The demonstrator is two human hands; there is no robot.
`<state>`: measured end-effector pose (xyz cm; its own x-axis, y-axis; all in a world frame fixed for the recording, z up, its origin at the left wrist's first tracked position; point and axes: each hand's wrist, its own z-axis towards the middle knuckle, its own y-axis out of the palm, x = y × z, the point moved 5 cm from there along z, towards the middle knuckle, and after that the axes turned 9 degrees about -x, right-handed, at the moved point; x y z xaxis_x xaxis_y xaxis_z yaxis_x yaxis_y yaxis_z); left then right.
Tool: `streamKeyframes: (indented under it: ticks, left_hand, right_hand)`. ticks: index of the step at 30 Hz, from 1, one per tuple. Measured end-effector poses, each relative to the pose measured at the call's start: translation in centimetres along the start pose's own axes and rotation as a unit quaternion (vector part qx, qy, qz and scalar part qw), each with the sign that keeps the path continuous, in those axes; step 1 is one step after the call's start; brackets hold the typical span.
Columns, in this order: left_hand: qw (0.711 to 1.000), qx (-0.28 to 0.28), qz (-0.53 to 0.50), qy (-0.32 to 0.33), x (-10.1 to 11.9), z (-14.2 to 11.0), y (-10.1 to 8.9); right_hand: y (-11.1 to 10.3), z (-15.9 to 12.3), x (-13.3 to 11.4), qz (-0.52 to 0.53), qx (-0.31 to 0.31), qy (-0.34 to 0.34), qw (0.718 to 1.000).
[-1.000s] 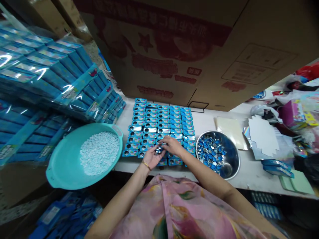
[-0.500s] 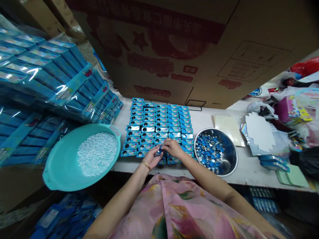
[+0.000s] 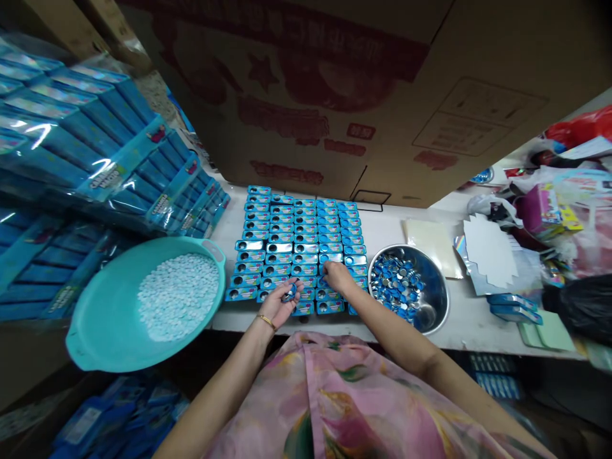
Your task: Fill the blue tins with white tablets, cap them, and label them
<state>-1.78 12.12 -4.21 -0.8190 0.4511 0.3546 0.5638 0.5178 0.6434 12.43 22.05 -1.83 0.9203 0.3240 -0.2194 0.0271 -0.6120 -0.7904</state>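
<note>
Rows of small blue tins [image 3: 306, 248], each with a round dark or silver spot at one end, cover the middle of the table. My left hand [image 3: 278, 307] is palm up above the front rows, fingers curled round a few small blue-and-silver round discs [image 3: 289, 294]. To its right, my right hand [image 3: 337, 278] reaches down on the tins with its fingers pinched together at one tin's end; what they hold, if anything, is hidden. A steel bowl [image 3: 438, 306] beside the right forearm contains many similar discs.
At left, a turquoise basin [image 3: 105, 319] holds many small white pieces. Wrapped stacks of blue boxes [image 3: 119, 153] stand behind it. A large cardboard box [image 3: 306, 102] borders the tins at the back. Cards, packets and a black bag [image 3: 583, 312] lie at right.
My hands have parted. The right has moved slightly up and right onto the tins; the left has drawn back leftward, showing discs in its palm. The whole view has shifted slightly.
</note>
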Motion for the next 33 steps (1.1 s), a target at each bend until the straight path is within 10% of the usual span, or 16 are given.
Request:
streamKeyframes:
  ticks: [13, 21, 33]
  left_hand:
    - [0.997, -0.067, 0.032, -0.018, 0.2, -0.5, 1.1]
    - [0.993, -0.099, 0.057, -0.032, -0.5, 0.0, 0.9]
    - [0.986, -0.104, 0.105, -0.075, -2.5, -1.3, 2.0]
  right_hand:
    - [0.0, 1.3, -1.1, -0.040, -0.066, 0.038, 0.996]
    - [-0.1, -1.5, -5.5, 0.103, -0.063, -0.317, 0.941]
    - [1.4, -2.8, -4.0, 0.136, -0.017, -0.218, 0.966]
